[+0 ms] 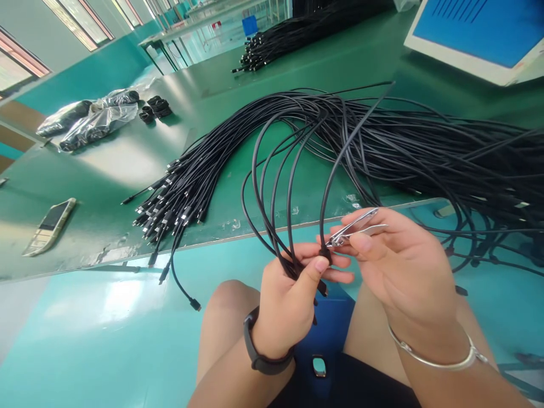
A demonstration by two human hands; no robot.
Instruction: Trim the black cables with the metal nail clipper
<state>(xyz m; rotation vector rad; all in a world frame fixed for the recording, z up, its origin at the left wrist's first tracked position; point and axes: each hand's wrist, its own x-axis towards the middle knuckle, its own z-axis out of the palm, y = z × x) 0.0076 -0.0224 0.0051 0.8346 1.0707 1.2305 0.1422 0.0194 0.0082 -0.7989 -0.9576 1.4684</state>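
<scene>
Several black cable ends are bunched in my left hand (293, 292), which wears a black wristband; its thumb presses on one connector. A silver nail clipper (352, 229) is held in my right hand (402, 263), between thumb and fingers, with its jaws against the cable near that connector. The held cables (291, 187) loop up and back to a large bundle of black cables (374, 136) lying across the green table (204, 107). Connector ends (170, 212) of the bundle fan out at the table's front edge, some hanging over it.
Plastic-wrapped black items (100, 122) and a small coiled cable (156, 107) lie at the back left. A phone-like object (50, 225) is at the left. More cables (272, 51) and a blue-and-white box (480, 34) stand behind. My knees are below the table edge.
</scene>
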